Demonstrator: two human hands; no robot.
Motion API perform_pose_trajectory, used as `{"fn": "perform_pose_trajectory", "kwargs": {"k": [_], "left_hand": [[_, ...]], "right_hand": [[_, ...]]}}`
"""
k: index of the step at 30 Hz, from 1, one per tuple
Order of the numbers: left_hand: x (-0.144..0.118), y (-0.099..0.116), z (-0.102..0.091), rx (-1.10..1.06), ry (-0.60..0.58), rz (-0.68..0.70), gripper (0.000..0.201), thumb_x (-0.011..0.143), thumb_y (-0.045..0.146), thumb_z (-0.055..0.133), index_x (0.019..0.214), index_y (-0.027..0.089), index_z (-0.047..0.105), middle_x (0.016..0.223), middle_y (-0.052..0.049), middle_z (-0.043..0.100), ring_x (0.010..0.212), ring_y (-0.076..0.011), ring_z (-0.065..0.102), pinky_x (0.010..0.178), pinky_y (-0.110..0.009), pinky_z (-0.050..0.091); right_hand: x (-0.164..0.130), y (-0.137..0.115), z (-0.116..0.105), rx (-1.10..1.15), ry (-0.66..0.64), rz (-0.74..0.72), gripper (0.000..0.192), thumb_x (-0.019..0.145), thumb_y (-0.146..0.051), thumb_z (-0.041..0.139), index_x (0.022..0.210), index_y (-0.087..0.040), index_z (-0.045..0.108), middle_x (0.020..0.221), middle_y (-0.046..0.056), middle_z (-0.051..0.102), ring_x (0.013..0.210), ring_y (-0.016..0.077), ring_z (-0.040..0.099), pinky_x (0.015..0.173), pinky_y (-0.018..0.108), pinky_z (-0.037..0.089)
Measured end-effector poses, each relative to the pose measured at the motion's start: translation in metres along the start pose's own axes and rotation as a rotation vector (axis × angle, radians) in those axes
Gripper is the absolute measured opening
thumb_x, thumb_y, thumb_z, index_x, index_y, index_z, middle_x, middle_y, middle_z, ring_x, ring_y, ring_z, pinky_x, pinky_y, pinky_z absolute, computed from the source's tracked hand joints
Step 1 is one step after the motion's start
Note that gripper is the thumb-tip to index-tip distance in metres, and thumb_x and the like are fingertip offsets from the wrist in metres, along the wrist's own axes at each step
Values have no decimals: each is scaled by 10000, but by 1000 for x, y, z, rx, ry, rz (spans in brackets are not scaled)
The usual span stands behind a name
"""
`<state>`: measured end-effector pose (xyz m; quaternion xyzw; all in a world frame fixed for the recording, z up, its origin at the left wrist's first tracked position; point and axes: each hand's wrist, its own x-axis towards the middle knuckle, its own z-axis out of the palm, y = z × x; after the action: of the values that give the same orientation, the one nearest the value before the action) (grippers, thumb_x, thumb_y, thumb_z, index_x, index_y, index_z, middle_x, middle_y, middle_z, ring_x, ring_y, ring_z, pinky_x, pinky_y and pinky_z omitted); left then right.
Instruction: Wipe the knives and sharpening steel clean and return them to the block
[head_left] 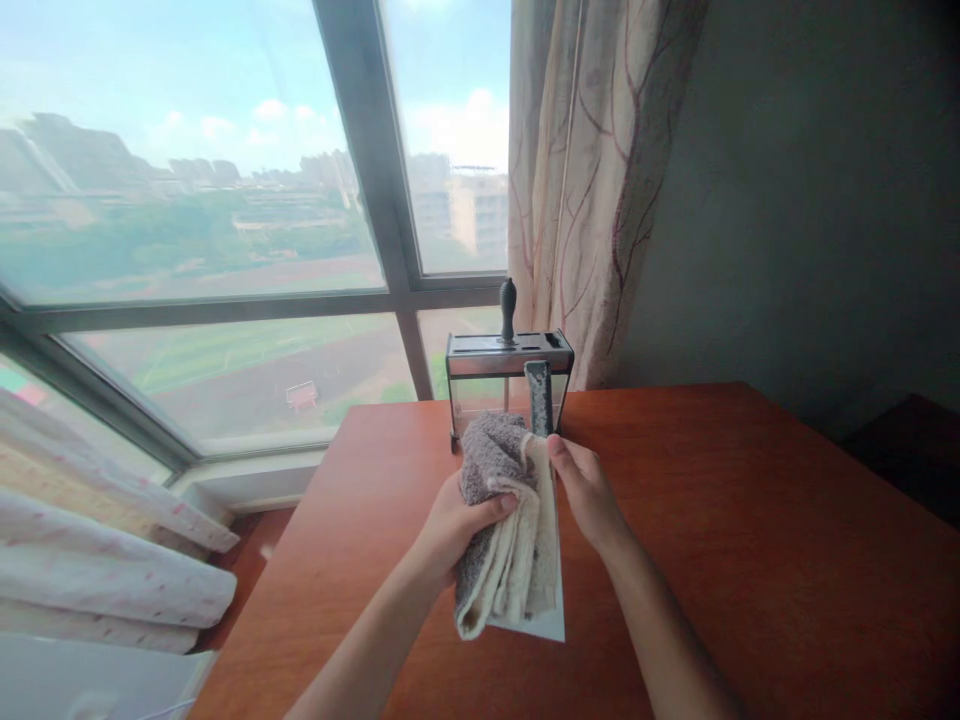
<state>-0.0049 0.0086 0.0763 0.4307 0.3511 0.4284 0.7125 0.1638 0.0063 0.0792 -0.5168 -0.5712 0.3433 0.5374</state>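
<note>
A folded grey-and-cream towel is bunched in my left hand, thumb on top, its other fingers hidden behind. The towel lies over the broad blade of a cleaver, whose pale, squared lower corner shows below the cloth. The cleaver's dark, speckled handle points away from me, towards the knife block. My right hand is closed at the blade's right side near the handle, with its thumb by the towel's upper edge; its fingers are partly hidden. Both hands are above the wooden table.
A knife block with a slotted metal top stands at the table's far edge, a dark ribbed handle rising from it. The reddish-brown table reaches towards a curtain, large windows and a dark wall. Another curtain hangs at left.
</note>
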Motion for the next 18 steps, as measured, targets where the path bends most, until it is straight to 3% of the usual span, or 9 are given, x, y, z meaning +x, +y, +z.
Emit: {"fn": "perform_pose_trajectory", "kwargs": {"k": [4, 8, 12, 18], "left_hand": [[0, -1, -1, -119, 32, 2, 441, 647, 254, 781, 1042, 130, 627, 929, -90, 718, 864, -258, 668, 813, -339, 501], [3, -6, -4, -184, 140, 46, 447, 677, 288, 761, 1070, 135, 610, 966, -94, 720, 821, -255, 686, 772, -336, 528], [6, -9, -11, -204, 218, 4, 501, 673, 325, 761, 1106, 135, 596, 959, -96, 726, 792, -260, 697, 729, -339, 549], [7, 7, -18, -270, 260, -4, 455, 678, 367, 737, 1049, 127, 629, 889, -101, 733, 876, -289, 691, 776, -371, 557]], "right_hand": [[-5, -1, 1, 34, 66, 9, 442, 899, -521, 406, 691, -173, 582, 603, -5, 549, 575, 145, 501, 535, 231, 364], [-19, 1, 13, -128, 25, -56, 349, 897, -435, 457, 685, -176, 556, 553, -34, 463, 519, 121, 448, 490, 229, 280], [-28, 7, 21, -245, 35, -130, 330, 902, -378, 448, 661, -177, 552, 522, -43, 419, 490, 112, 428, 496, 238, 242], [-35, 10, 20, -202, -42, -134, 313, 905, -348, 452, 659, -177, 545, 530, -45, 426, 494, 107, 430, 494, 232, 245]]}}
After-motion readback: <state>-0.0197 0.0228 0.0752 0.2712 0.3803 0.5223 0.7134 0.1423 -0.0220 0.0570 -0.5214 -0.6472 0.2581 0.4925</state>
